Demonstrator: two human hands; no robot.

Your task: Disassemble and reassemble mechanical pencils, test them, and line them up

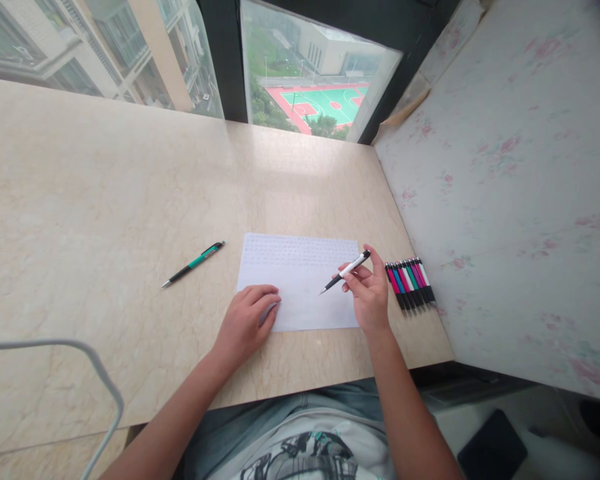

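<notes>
A white sheet of paper (300, 300) lies on the tabletop, its upper part covered with rows of small handwriting. My left hand (250, 313) rests on the sheet's lower left, fingers loosely bent and thumb apart, holding nothing. Above the right side of the paper, my right hand (369, 293) grips a white-and-black ballpoint pen (347, 270). The pen slants with its tip down to the left, and my index finger touches its top end. Whether the tip meets the paper I cannot tell.
A green-and-black pen (195, 265) lies left of the paper. Several coloured pens (410, 285) lie side by side at the right, near the floral wall (520, 200). A grey cable (97, 363) loops at the lower left. Beyond the marble-patterned table (105, 200) is a window (325, 80).
</notes>
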